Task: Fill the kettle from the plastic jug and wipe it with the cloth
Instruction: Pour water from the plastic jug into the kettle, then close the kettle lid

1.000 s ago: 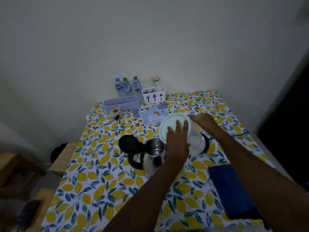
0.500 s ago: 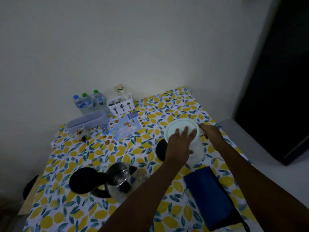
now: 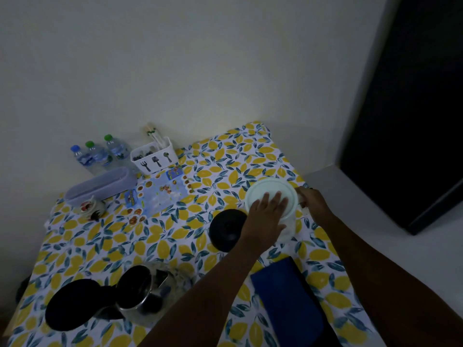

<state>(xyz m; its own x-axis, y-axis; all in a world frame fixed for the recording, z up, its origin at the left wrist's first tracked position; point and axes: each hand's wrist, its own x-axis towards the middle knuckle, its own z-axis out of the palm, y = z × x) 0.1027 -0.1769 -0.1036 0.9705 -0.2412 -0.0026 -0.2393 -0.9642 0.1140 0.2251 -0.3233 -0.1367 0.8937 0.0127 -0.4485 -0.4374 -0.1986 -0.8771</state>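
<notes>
The left hand [image 3: 265, 216] lies flat, fingers spread, on the plastic jug [image 3: 273, 199] lid; the right hand [image 3: 313, 204] closes on its handle — lift it steadily toward the open kettle [image 3: 140, 291], near-left.

The person is wearing nothing on either forearm: both arms are showing bare from the lower frame edge up to the wrists. The left hand [image 3: 266, 216] and right hand [image 3: 314, 204] are showing no gloves, rings, watch or bands.

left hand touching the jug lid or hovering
Touching: in the head view the left hand lies flat on the jug lid, fingers spread across it.
</notes>
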